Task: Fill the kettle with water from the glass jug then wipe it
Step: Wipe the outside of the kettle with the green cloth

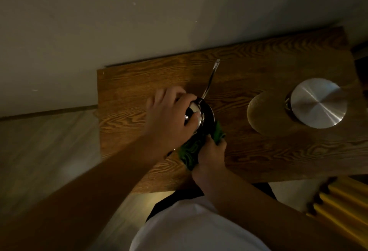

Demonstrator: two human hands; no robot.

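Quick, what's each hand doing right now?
Left hand: closed over the top of the kettle, holding it.
Right hand: shut on the green cloth, against the kettle's side.

The table (258, 151) was brown wood with a bold, wavy darker grain. The kettle (201, 111) was shiny silver with a dark, nearly black side, and its thin spout (211, 79) was silver too. The cloth (191, 151) against it was green with darker green swirls. The jug's lid (318, 103) was brushed silver with radiating streaks. The wall (139, 11) was plain grey-beige. The shirt (189, 228) was white, and the ridged object (346, 207) at the right edge was yellow.
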